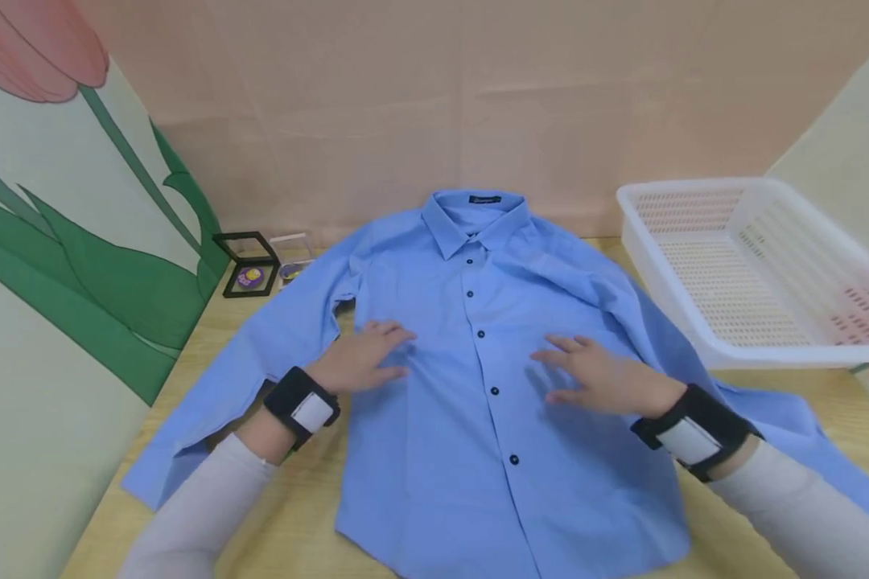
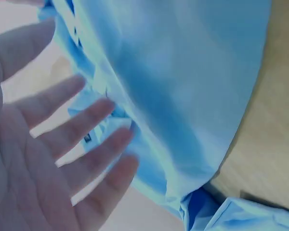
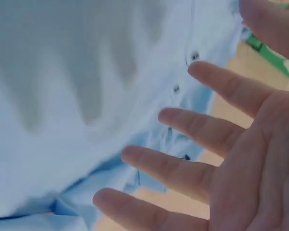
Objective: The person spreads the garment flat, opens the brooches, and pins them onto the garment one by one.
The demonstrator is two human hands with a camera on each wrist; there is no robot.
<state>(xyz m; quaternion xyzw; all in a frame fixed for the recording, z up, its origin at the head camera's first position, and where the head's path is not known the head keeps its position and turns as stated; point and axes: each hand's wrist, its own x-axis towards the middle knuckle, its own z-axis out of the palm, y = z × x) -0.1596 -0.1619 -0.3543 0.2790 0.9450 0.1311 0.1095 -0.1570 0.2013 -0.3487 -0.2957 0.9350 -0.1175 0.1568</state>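
A light-blue button-up shirt (image 1: 442, 418) lies front side up on the wooden table, its collar at the far end and its dark buttons running down the middle. Over the shirt's left half, my left hand (image 1: 362, 358) is spread with nothing in it. My right hand (image 1: 601, 374) hovers above the right half, fingers apart, casting a shadow on the cloth. Both wrist views show straight, spread fingers with the blue shirt (image 2: 192, 82) behind them. One sleeve (image 1: 253, 362) stretches out to the left; the other passes beneath my right forearm.
A white plastic basket (image 1: 739, 354) stands at the back right, beside the shirt's shoulder. At the back left sit a small black frame case (image 1: 249, 265) holding a purple round item, and a clear case (image 1: 293, 257). A pinkish wall (image 1: 333, 104) rises behind the table (image 1: 297, 498).
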